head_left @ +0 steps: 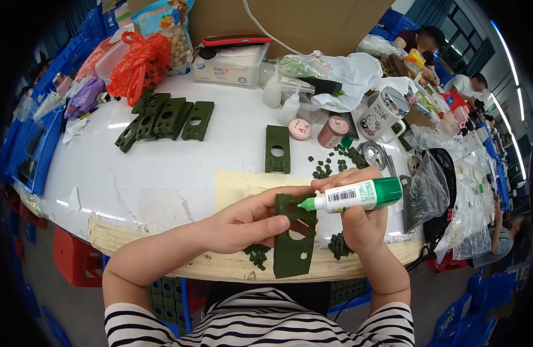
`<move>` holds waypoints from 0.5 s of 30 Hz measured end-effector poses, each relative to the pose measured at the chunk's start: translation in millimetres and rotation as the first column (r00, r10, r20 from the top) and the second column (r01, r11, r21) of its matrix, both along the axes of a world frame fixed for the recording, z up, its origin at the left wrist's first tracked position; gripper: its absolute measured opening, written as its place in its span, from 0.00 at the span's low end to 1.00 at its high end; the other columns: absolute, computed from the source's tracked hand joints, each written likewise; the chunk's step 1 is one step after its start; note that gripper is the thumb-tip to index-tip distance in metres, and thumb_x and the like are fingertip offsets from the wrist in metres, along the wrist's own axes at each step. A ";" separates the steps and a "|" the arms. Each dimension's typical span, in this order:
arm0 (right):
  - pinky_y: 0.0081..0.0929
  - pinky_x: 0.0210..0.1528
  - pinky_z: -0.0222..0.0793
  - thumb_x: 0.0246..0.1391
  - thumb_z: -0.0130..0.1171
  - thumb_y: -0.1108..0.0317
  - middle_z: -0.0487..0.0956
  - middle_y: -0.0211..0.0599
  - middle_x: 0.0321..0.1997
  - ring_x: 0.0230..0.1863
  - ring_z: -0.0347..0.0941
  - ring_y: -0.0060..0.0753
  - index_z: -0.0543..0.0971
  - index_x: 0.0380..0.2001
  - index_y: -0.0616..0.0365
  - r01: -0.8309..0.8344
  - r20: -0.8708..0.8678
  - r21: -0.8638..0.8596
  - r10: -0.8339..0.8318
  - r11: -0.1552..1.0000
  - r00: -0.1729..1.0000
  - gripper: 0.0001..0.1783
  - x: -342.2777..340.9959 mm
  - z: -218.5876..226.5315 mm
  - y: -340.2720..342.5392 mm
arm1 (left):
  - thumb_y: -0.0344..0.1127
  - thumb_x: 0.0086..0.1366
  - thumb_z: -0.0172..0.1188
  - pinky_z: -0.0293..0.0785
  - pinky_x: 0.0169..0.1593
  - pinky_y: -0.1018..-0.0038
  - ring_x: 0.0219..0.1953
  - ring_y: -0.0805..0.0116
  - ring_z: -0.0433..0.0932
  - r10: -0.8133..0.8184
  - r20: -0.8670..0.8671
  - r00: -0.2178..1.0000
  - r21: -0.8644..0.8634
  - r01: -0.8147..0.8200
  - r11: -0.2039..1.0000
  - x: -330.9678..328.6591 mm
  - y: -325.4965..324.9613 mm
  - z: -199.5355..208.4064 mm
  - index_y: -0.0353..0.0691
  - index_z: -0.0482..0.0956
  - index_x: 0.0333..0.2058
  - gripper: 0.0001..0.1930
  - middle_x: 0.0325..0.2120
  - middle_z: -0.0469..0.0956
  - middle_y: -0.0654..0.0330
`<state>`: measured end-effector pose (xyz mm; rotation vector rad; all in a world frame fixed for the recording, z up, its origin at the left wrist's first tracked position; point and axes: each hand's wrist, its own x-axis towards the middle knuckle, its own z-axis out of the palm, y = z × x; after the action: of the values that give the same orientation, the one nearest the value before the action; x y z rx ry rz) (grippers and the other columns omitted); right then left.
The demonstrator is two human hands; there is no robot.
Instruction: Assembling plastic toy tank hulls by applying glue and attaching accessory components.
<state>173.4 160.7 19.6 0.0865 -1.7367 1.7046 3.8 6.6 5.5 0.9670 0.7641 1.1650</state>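
My left hand (249, 222) grips a flat dark green plastic part (292, 257) with a large round hole, thumb on its face near the hole. My right hand (362, 222) is closed round a glue bottle (359, 195), white-labelled with a green end and a green nozzle. The bottle lies nearly level, and its tip is at the upper part of the green piece; whether it touches, I cannot tell. Small green pieces (340, 246) lie in a pile by my right wrist, and another pile (256, 254) lies below my left hand.
A similar green part (277, 149) lies ahead, and several more (173, 118) lie at the far left. Loose small green pieces (323, 169) are scattered near a pink tin (333, 132) and a white mug (383, 113). Clear plastic bags (426, 199) crowd the right edge.
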 end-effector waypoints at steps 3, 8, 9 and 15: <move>0.32 0.50 0.75 0.56 0.64 0.63 0.77 0.47 0.44 0.51 0.76 0.40 0.67 0.46 0.63 -0.043 0.032 0.005 0.043 0.999 0.999 0.22 1.0 1.4 -1.9 | 0.45 0.72 0.46 0.72 0.57 0.60 0.61 0.53 0.67 -0.016 -0.005 1.000 -0.005 0.016 1.000 1.4 0.2 0.3 0.44 0.43 0.69 0.33 0.59 0.64 0.48; 0.31 0.49 0.75 0.56 0.63 0.67 0.76 0.47 0.45 0.49 0.77 0.38 0.67 0.47 0.63 -0.045 0.042 0.024 0.044 0.999 0.998 0.21 1.3 0.8 -1.8 | 0.43 0.72 0.46 0.72 0.56 0.62 0.61 0.53 0.67 -0.011 -0.006 1.000 -0.020 0.011 1.000 0.8 -0.3 0.5 0.42 0.43 0.68 0.32 0.59 0.64 0.48; 0.31 0.49 0.75 0.55 0.63 0.68 0.76 0.47 0.45 0.48 0.76 0.37 0.67 0.47 0.63 -0.040 0.047 0.055 0.038 0.998 0.998 0.21 1.3 0.8 -1.2 | 0.43 0.72 0.46 0.72 0.56 0.62 0.61 0.54 0.67 -0.012 -0.007 1.000 -0.021 0.012 1.000 0.7 -0.5 0.8 0.42 0.43 0.68 0.32 0.58 0.65 0.48; 0.29 0.48 0.74 0.55 0.63 0.70 0.76 0.48 0.45 0.47 0.75 0.35 0.67 0.47 0.62 -0.033 0.083 0.134 0.022 0.990 0.996 0.21 2.4 3.3 -0.5 | 0.44 0.73 0.46 0.73 0.55 0.65 0.60 0.56 0.68 -0.007 -0.025 1.000 -0.005 0.007 1.000 0.4 -0.6 0.9 0.41 0.43 0.69 0.33 0.56 0.67 0.46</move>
<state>175.8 160.2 22.9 0.1039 -1.9189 1.6281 4.2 6.0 6.4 0.9808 0.7833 1.1464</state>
